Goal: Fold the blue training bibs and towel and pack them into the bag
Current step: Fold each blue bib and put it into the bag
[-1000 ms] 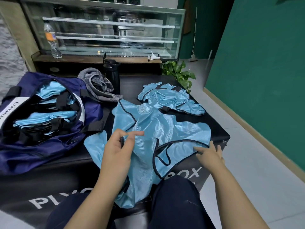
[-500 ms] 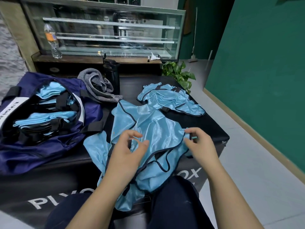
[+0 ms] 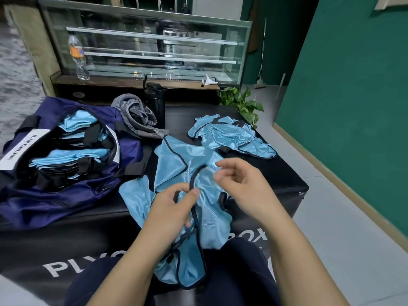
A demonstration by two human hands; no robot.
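Observation:
A light blue bib (image 3: 176, 157) with dark trim lies crumpled on the black box (image 3: 276, 173) and hangs over its front edge onto my lap. My left hand (image 3: 174, 206) pinches the bib's dark trim between thumb and fingers. My right hand (image 3: 240, 186) hovers just right of it over the bib, fingers loosely curled; it is blurred, and whether it grips cloth I cannot tell. A second crumpled bib (image 3: 231, 135) lies further back on the right. The open navy bag (image 3: 55, 195) on the left holds several folded blue bibs. A grey towel (image 3: 136, 115) lies bunched behind the bag.
A black bottle (image 3: 156, 102) stands beside the towel. Behind the box is a glass display counter (image 3: 143, 47) with a plastic water bottle (image 3: 77, 56) on its ledge. A potted plant (image 3: 242, 104) sits at the box's far right corner. Grey floor and a green wall lie to the right.
My right hand moved left from the bib's right corner, bringing that side in over the middle, and now sits close to my left hand. The bib is bunched narrower than before.

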